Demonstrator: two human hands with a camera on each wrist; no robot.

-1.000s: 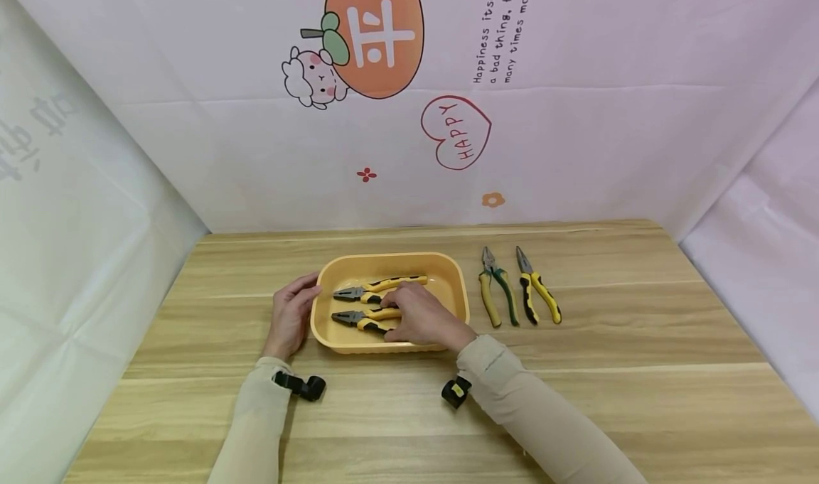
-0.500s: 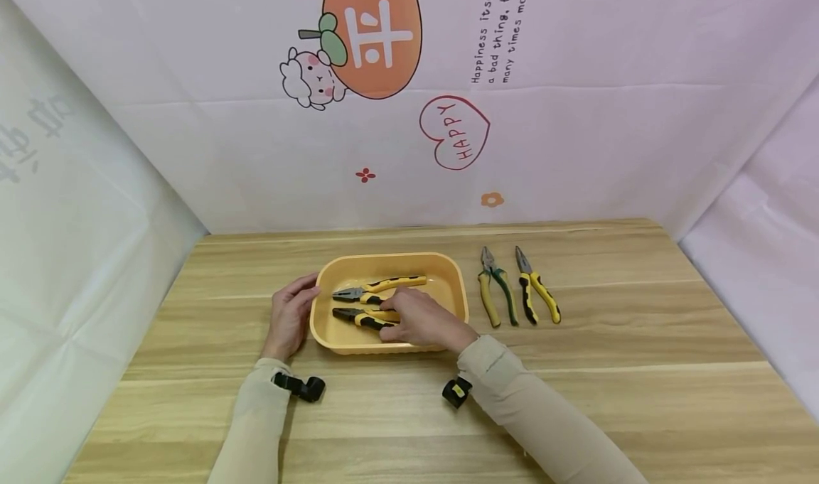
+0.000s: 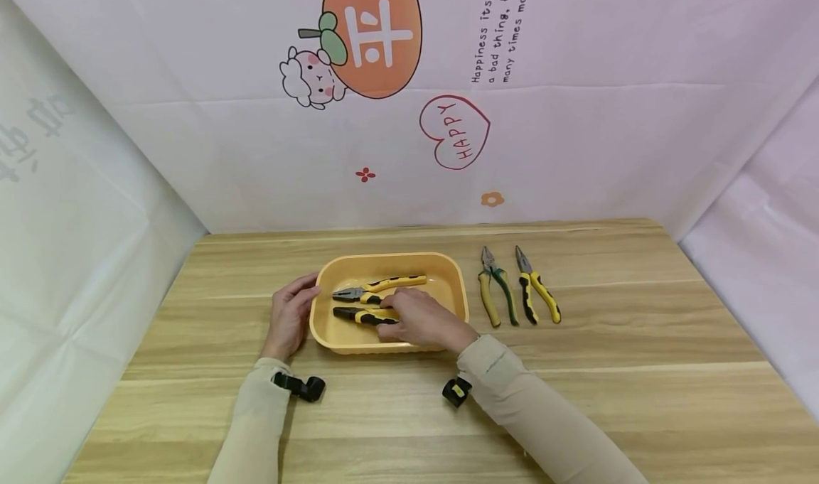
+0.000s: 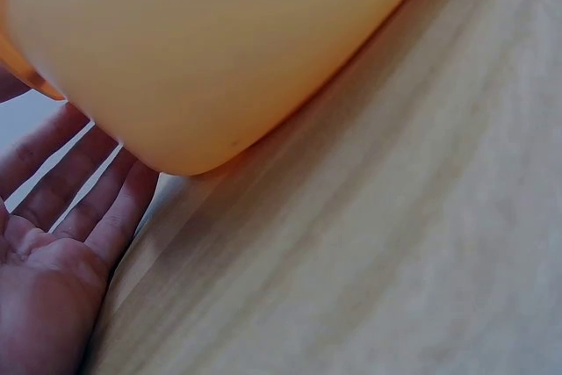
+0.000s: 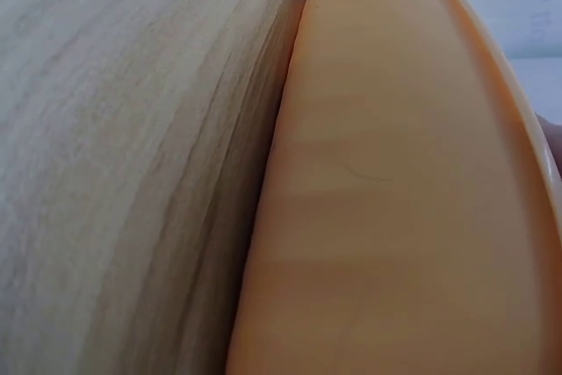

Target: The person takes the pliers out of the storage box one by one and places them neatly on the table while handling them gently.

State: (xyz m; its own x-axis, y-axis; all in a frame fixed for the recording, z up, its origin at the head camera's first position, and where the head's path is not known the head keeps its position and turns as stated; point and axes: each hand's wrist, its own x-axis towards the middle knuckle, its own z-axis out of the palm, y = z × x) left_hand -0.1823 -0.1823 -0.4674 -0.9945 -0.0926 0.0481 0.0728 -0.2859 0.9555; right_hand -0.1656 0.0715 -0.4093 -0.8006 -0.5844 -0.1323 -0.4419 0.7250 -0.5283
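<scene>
A yellow plastic bin (image 3: 329, 338) stands on the table, with two yellow-and-black pliers inside. My right hand (image 3: 425, 320) reaches into it and grips the nearer combination pliers (image 3: 367, 316) by the handles, thumb on the near side. These handles lie close together; their ends are hidden by my hand. Just behind, the other pliers (image 3: 377, 287) lie with handles apart, partly covered by my fingers. At the bin's left end, my left hand (image 3: 291, 317) touches the outer wall. In the left wrist view its fingers (image 4: 66, 173) look fairly straight against that wall.
Right of the bin, green-handled pliers (image 3: 495, 285) and yellow-and-black long-nose pliers (image 3: 537, 285) lie on the wooden table (image 3: 640, 370). White printed cloth (image 3: 576, 150) hangs behind and at both sides.
My right hand has squeezed the nearer pliers' handles together, and their head has swung slightly away from me. My left hand and the bin stay in place.
</scene>
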